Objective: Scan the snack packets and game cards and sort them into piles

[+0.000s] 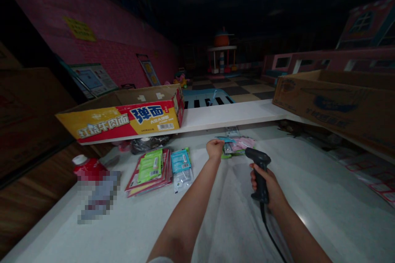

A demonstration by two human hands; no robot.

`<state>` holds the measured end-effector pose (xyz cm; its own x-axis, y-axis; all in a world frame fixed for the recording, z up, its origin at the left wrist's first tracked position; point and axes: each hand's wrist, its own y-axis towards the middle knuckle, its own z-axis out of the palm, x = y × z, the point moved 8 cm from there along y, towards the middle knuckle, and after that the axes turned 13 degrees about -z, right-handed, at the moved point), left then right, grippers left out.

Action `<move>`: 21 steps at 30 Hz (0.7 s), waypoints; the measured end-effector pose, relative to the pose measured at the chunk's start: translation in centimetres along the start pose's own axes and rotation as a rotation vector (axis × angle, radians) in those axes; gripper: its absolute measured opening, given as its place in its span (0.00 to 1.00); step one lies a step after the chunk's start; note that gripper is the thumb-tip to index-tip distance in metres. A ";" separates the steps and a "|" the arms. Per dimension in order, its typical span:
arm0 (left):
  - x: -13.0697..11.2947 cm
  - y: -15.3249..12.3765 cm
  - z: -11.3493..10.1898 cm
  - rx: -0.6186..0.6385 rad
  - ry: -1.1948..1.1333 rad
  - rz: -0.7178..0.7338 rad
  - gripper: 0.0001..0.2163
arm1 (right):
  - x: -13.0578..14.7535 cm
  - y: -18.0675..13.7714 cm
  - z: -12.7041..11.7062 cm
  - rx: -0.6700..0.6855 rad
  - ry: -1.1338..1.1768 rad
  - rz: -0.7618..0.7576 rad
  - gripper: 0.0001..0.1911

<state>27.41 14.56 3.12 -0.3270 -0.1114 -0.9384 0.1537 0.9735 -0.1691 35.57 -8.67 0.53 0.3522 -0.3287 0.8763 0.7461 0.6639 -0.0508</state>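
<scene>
My left hand [215, 148] is closed on the edge of a blue packet [226, 139], stretched forward over the counter. Beneath and beside that packet lies a small heap of pink, green and silver packets [242, 144]. In my right hand [268, 185] is a black barcode scanner [260, 168], held upright by its handle with the head tilted toward the heap. Its cable runs down toward the front edge of the view. Left of my left arm, green packets [150, 166] rest on a stack of red flat packs, with blue packets [181, 160] and silver ones beside them.
A raised white shelf [228, 113] crosses the back of the white counter [148, 222]. On it stand a red and yellow carton [148, 117] at left and a brown carton [333, 100] at right. A red bottle [88, 166] with a white cap is at far left.
</scene>
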 end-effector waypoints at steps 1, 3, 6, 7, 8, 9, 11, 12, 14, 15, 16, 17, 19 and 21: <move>0.3 -0.5 -0.8 0.023 -0.075 0.007 0.06 | 0.0 0.0 0.0 0.002 -0.002 0.000 0.25; 1.2 -1.8 -2.6 0.107 -0.310 0.013 0.09 | -0.1 -0.1 0.0 0.018 -0.001 0.002 0.25; 3.2 -4.1 -5.5 0.234 -0.668 0.005 0.15 | -0.3 -0.1 0.1 0.046 0.001 0.018 0.25; 4.1 -4.8 -6.4 0.254 -0.722 -0.008 0.16 | -0.4 -0.1 0.1 0.054 -0.003 0.027 0.25; 5.0 -5.6 -7.1 0.273 -0.753 -0.028 0.17 | -0.5 -0.1 0.1 0.064 -0.006 0.036 0.25; 5.8 -6.2 -7.7 0.285 -0.769 -0.048 0.17 | -0.7 -0.1 0.1 0.080 -0.011 0.044 0.25; 7.0 -7.2 -8.6 0.284 -0.786 -0.074 0.18 | -1.1 -0.1 0.2 0.117 -0.020 0.054 0.24; 7.4 -7.5 -8.9 0.271 -0.796 -0.078 0.18 | -1.2 -0.2 0.3 0.140 -0.025 0.058 0.24; 7.8 -7.8 -9.5 0.231 -0.822 -0.077 0.18 | -1.5 -0.3 0.6 0.184 -0.033 0.061 0.24; 7.9 -7.8 -9.6 0.207 -0.834 -0.074 0.18 | -1.5 -0.4 0.7 0.203 -0.036 0.060 0.24; 7.9 -7.9 -9.8 0.184 -0.842 -0.071 0.18 | -1.6 -0.5 0.9 0.220 -0.038 0.058 0.24; 7.9 -7.9 -9.9 0.164 -0.845 -0.066 0.19 | -1.6 -0.6 1.0 0.235 -0.041 0.056 0.24; 7.7 -7.9 -9.9 0.143 -0.845 -0.057 0.19 | -1.7 -0.8 1.3 0.257 -0.048 0.059 0.24; 7.6 -8.1 -9.9 0.143 -0.849 -0.051 0.18 | -1.8 -0.9 1.5 0.274 -0.056 0.065 0.24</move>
<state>14.49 7.82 0.28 0.4626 -0.3217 -0.8261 0.2926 0.9350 -0.2002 33.40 -7.71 -0.31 0.3569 -0.2474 0.9008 0.5401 0.8414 0.0171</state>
